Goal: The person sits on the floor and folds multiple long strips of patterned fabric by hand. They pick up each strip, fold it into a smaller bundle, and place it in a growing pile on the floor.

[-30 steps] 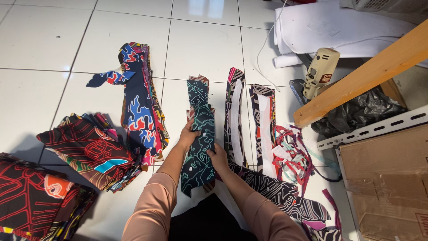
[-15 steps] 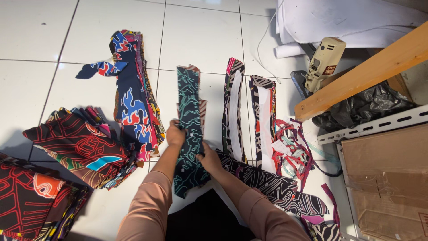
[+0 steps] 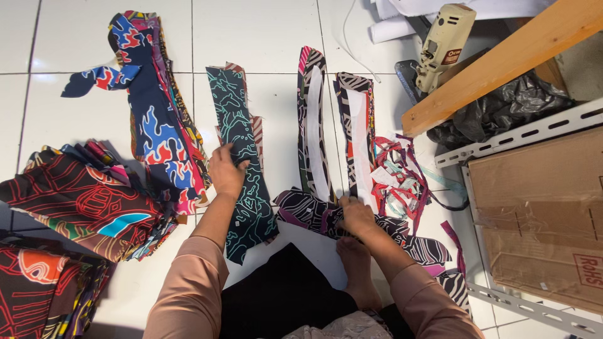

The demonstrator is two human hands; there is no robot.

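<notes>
Hands (image 3: pixel 227 171) (image 3: pixel 357 216) press patterned fabric strips (image 3: pixel 242 157) on floor (image 3: pixel 270 31).

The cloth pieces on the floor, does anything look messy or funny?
Yes. Right of the zebra-print strips, a tangle of thin scraps lies in a heap, while the other pieces lie flat. The left hand presses the dark teal strip.

This looks like a small garment-cutting workshop. Stacks of cut batik fabric pieces (image 3: pixel 160 135) lie sorted on a white tiled floor (image 3: pixel 264 31), beside an electric cloth-cutting machine (image 3: pixel 443 44), a tangle of offcut strips (image 3: pixel 399 182), paper rolls (image 3: pixel 402 19) and a flattened cardboard box (image 3: pixel 540 213).
</notes>
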